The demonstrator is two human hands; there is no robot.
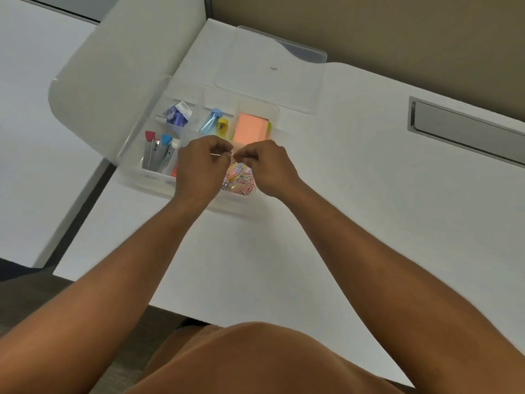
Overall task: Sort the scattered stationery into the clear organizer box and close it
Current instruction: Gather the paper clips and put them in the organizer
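Note:
A clear organizer box (147, 174) stands open on the white desk, its compartments filled. Orange sticky notes (251, 127) lie at its far right, blue and yellow tubes (214, 125) in the middle, purple items (177, 113) at the far left, and staple removers (157, 152) at the near left. Over the near right compartment hangs a clear bag of coloured paper clips (238, 179). My left hand (200, 167) and my right hand (268, 167) both pinch its top edge, fingertips almost meeting. The clear lid (272, 66) lies flat on the desk beyond the box.
The white desk (369, 194) spreads to the right and toward me. A grey cable slot (466, 132) is set into it at the right. A tan partition wall rises behind. A second white surface lies to the left across a gap.

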